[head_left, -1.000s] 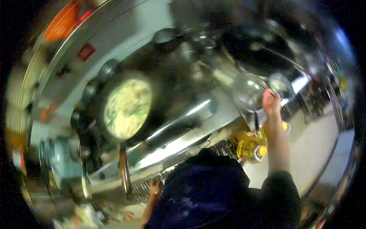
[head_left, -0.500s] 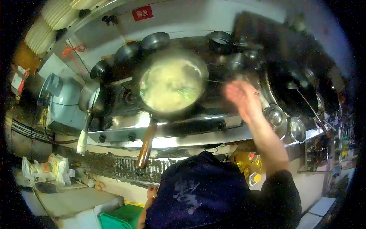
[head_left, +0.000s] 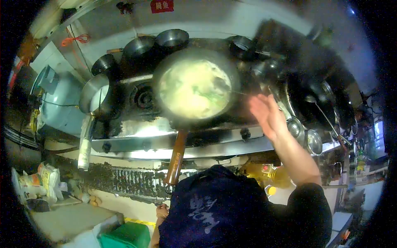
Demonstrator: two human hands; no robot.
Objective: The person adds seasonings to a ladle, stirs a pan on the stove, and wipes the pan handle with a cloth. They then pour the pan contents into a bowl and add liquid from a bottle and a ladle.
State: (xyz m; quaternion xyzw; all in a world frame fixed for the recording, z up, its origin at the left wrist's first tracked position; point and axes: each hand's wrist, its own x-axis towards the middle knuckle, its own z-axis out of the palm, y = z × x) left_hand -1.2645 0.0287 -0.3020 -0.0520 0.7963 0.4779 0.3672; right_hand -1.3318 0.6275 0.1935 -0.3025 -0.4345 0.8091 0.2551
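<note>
A red sign (head_left: 162, 5) hangs on the far wall above a row of dark bowls (head_left: 172, 38) at the stove's (head_left: 136, 129) far edge. On the left burner sits a steel pan (head_left: 93, 93) (handle wrapped pale), with a blue-grey tank (head_left: 53, 103) further left. Two small steel bowls (head_left: 295, 127) stand at the right. Yellow oil bottles (head_left: 273, 175) sit below the stove, and a green bin (head_left: 124, 237) at near left

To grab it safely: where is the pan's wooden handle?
Head view, centre: the wooden handle juts toward the person over the stove front, below the pan, left of the right hand.
</note>
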